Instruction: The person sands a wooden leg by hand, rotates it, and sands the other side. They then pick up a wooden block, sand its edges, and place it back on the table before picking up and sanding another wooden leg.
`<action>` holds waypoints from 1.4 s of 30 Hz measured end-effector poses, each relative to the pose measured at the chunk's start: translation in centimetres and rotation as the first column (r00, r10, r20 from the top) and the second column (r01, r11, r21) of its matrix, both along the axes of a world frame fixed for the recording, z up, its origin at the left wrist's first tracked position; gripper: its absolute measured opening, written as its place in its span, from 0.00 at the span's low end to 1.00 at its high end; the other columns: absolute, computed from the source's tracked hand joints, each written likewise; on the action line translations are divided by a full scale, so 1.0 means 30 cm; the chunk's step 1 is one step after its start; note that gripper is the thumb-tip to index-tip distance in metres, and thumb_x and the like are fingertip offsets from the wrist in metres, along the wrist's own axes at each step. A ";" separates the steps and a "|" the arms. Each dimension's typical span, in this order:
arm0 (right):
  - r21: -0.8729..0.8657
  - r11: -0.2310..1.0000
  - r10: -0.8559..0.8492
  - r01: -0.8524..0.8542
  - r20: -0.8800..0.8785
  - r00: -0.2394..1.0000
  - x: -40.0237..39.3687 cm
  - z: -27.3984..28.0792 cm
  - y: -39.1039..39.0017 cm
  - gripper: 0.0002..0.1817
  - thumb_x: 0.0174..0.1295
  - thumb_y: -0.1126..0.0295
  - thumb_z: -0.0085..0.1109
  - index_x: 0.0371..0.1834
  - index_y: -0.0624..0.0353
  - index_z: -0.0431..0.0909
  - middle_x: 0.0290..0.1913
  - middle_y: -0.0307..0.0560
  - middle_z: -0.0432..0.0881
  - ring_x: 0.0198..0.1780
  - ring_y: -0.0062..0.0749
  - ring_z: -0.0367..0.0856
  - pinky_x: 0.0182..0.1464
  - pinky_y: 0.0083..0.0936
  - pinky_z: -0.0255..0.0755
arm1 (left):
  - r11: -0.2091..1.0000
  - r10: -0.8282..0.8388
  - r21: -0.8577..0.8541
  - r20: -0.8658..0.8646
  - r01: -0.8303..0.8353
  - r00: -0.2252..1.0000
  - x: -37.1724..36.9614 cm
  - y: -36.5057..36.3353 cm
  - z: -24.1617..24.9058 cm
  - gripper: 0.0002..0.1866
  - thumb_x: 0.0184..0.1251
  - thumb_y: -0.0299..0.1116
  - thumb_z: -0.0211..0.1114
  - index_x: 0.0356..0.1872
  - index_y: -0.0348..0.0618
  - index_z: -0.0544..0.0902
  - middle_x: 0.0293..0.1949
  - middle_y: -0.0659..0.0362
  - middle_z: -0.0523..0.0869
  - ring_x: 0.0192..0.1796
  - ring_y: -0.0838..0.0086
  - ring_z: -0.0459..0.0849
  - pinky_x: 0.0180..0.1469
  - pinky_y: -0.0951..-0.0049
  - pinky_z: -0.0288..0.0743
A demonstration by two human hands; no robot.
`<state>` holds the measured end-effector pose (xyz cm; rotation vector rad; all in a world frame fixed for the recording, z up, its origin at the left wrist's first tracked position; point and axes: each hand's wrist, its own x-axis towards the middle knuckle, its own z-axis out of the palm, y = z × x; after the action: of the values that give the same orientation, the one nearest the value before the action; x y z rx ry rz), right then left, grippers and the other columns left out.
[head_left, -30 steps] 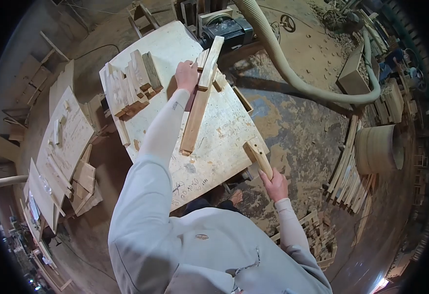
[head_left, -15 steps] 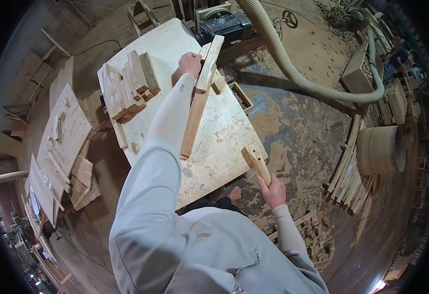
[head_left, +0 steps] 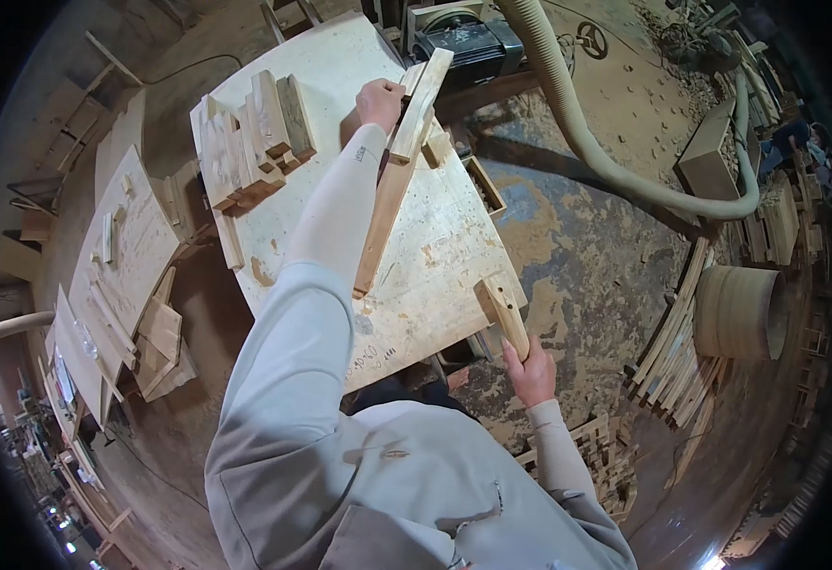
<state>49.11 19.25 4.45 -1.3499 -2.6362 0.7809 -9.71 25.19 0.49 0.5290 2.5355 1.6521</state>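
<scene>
My left hand (head_left: pixel 380 103) is closed at the far part of the pale worktable (head_left: pixel 435 285), beside a group of wooden pieces; what its fingers grip is hard to make out. A light wooden block (head_left: pixel 423 104) lies slanted over a longer brown board (head_left: pixel 382 226) there. My right hand (head_left: pixel 533 372) is wrapped round the near end of a wooden piece (head_left: pixel 505 316) with dark holes, whose far end is at the table's right corner. Stacked wooden blocks (head_left: pixel 269 119) stand on the table's left side.
A motor (head_left: pixel 468 47) stands beyond the table. A thick ribbed hose (head_left: pixel 568 114) curves along the right. Long strips (head_left: pixel 672 351) and a round drum (head_left: pixel 734 311) are on the floor at right. At left is another board-topped table (head_left: pixel 131 228). A person (head_left: pixel 788 141) is at far right.
The view has shifted slightly, so the table's far part sits higher and further right. My hands keep nearly the same places on the wood.
</scene>
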 end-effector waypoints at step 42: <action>0.040 0.998 -0.038 0.037 0.012 0.999 0.042 -0.033 -0.088 0.35 0.76 0.32 0.62 0.50 0.60 0.85 0.38 0.69 0.91 0.44 0.73 0.90 0.49 0.63 0.83 | 0.954 -0.274 -0.173 -0.163 0.246 0.948 -0.137 -0.077 -0.088 0.23 0.75 0.50 0.65 0.46 0.41 0.98 0.47 0.41 0.96 0.52 0.42 0.94 0.59 0.44 0.83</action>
<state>50.38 16.63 3.45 -1.3949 -2.6133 0.7133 -13.84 22.89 -2.16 0.9966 2.5494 1.3651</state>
